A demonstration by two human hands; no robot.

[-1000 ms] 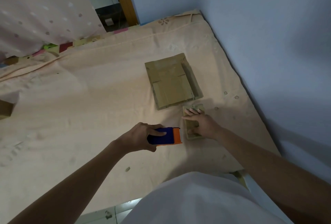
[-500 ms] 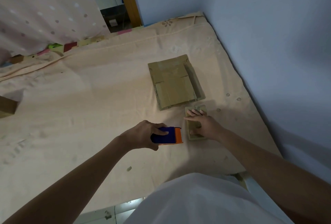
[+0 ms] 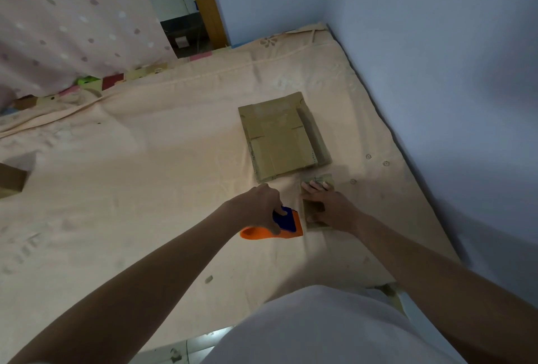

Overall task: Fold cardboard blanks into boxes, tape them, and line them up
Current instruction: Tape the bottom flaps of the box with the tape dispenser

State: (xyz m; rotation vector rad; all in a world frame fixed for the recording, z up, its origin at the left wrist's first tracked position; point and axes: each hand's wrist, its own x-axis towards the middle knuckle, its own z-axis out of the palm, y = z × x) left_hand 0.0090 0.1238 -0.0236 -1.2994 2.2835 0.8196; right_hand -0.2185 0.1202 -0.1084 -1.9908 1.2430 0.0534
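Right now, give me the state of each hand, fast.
Left hand: closed, fingers gripping the blue and orange tape dispenser.
Right hand: open, fingers laid flat, pressing down on the small cardboard box.

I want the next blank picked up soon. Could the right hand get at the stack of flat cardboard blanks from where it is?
Probably yes. The right hand rests on the small box, and the stack of blanks lies just beyond its fingertips on the sheet with nothing between. It would have to let go of the box first.
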